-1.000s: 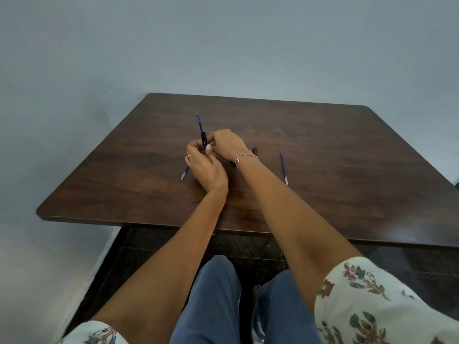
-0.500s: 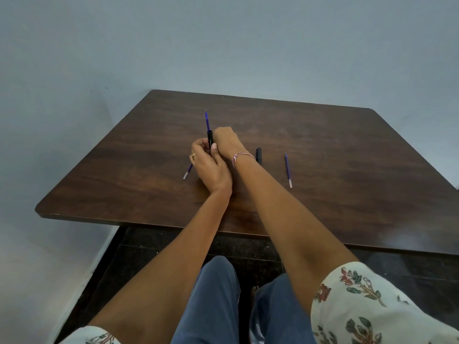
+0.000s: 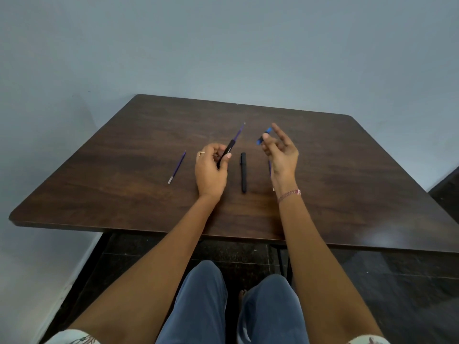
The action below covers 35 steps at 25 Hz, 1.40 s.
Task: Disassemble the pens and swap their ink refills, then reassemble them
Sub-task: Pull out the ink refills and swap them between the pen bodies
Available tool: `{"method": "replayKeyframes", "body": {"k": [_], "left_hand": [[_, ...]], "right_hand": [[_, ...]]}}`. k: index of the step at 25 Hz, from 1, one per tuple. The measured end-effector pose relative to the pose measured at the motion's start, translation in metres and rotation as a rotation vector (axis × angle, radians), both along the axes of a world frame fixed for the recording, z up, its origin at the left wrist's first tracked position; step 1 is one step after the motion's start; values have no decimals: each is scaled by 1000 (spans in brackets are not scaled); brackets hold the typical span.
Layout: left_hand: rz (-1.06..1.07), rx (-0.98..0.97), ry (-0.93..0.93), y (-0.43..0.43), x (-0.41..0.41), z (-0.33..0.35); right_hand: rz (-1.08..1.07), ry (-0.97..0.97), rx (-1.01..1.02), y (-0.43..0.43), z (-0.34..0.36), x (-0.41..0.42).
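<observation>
My left hand (image 3: 210,170) grips a black pen barrel (image 3: 228,151) with a purple refill (image 3: 239,131) sticking out of its far end, tilted up to the right. My right hand (image 3: 282,155) is raised and pinches a small blue and black pen tip piece (image 3: 263,137) between thumb and forefinger, other fingers spread. Between the hands a black pen body (image 3: 243,172) lies on the brown table (image 3: 124,175). A loose purple refill (image 3: 176,167) lies left of my left hand. Another refill (image 3: 269,167) is mostly hidden behind my right hand.
The table's near edge (image 3: 149,229) runs just above my knees. A grey wall (image 3: 223,58) stands behind the table and to the left. A dark floor (image 3: 397,294) shows below.
My hands were pressed together on the pen; now they have come apart. The right hand moved right and up with the tip piece, leaving the barrel and exposed refill in the left.
</observation>
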<state>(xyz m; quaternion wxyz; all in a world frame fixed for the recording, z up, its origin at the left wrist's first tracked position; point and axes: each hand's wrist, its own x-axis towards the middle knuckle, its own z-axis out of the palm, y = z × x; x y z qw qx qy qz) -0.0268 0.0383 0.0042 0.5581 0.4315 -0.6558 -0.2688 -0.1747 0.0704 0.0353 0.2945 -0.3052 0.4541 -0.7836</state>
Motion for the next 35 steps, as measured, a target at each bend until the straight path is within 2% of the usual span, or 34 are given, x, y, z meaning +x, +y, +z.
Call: {"method": "replayKeyframes", "body": {"k": [7,22,35], "left_hand": [[-133,-130,-250,4,-2,1],[-179,-93,-328,4,-3,2],[-170,-71,-280,1,-3,0]], "right_hand": [[-224,-228,-124,31,-20,-25],[-152,-94,-80,32,-20,-19],[-149,-52,-61,30,-22,-20]]}}
